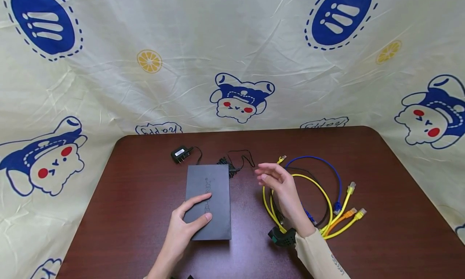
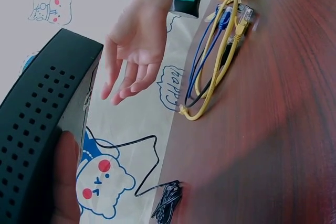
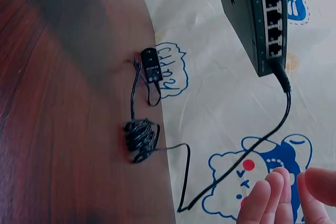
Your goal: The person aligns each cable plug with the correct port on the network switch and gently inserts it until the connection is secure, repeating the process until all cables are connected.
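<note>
My left hand (image 1: 183,226) grips the left edge of a dark grey network switch (image 1: 218,202), its thumb and a finger lying over the top face. In the right wrist view the switch (image 3: 254,30) shows a row of Ethernet ports, and a black power plug (image 3: 282,77) sits in its end. Vent holes cover the side of the switch (image 2: 47,98) in the left wrist view. My right hand (image 1: 287,194) is raised to the right of the switch, fingers loosely bent and holding nothing. From the plug a thin black cord (image 3: 226,174) runs down to a bundled coil (image 3: 140,137).
A black power adapter (image 1: 180,154) lies near the table's back edge, behind the switch. To the right, yellow Ethernet cables (image 1: 328,198), a blue cable (image 1: 334,170) and an orange connector (image 1: 350,212) lie looped together. A patterned cloth (image 1: 181,97) hangs behind the brown table (image 1: 392,246).
</note>
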A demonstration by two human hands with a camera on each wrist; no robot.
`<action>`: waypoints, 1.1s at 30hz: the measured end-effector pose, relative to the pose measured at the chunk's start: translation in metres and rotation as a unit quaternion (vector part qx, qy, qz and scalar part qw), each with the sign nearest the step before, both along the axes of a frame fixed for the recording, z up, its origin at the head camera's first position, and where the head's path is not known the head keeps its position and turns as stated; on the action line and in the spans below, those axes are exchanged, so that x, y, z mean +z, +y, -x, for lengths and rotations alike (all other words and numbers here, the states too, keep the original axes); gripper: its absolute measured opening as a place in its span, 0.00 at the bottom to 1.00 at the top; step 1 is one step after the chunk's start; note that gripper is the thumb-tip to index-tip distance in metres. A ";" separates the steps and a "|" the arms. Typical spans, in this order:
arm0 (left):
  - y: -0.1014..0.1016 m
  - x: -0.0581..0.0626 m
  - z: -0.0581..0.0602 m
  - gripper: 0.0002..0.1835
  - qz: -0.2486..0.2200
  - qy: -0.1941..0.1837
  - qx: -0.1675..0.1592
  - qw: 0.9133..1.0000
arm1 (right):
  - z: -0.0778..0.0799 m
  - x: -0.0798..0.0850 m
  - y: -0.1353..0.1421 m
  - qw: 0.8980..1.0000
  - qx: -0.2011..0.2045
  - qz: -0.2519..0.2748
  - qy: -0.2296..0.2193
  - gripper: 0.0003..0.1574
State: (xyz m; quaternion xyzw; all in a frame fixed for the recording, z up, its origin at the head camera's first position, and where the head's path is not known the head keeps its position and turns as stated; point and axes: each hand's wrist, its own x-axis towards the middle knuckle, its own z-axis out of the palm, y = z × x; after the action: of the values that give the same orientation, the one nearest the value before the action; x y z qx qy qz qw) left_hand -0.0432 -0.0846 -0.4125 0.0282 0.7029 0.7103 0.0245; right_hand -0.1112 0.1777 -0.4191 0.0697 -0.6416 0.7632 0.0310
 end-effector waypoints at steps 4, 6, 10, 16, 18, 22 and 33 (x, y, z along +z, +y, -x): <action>-0.001 -0.001 0.000 0.21 -0.007 -0.009 -0.001 1.000 | -0.001 -0.003 0.008 1.000 -0.016 -0.011 -0.020 0.17; -0.001 -0.001 -0.001 0.21 -0.011 -0.013 -0.003 1.000 | -0.001 -0.004 0.011 0.999 -0.020 -0.014 -0.026 0.17; -0.001 -0.002 -0.001 0.21 -0.014 -0.018 -0.004 1.000 | -0.003 -0.007 0.017 0.999 -0.025 -0.009 -0.029 0.16; -0.002 -0.003 -0.001 0.21 -0.012 -0.012 -0.004 1.000 | -0.009 -0.015 0.027 0.999 -0.029 -0.024 -0.035 0.19; -0.002 -0.004 -0.001 0.21 -0.014 -0.011 -0.005 1.000 | -0.012 -0.020 0.031 0.999 -0.027 -0.030 -0.034 0.18; -0.002 -0.004 -0.001 0.21 -0.017 -0.011 -0.007 1.000 | -0.018 -0.031 0.041 0.999 -0.012 -0.039 -0.031 0.16; -0.004 -0.004 0.000 0.20 -0.008 -0.013 -0.005 1.000 | -0.036 -0.041 0.052 0.981 -0.009 -0.126 -0.145 0.20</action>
State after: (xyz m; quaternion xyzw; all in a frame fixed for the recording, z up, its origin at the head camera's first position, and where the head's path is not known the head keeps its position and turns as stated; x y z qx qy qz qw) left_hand -0.0434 -0.0885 -0.4170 0.0229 0.6968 0.7159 0.0373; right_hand -0.0748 0.2294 -0.4597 -0.0444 -0.7308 0.6781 -0.0640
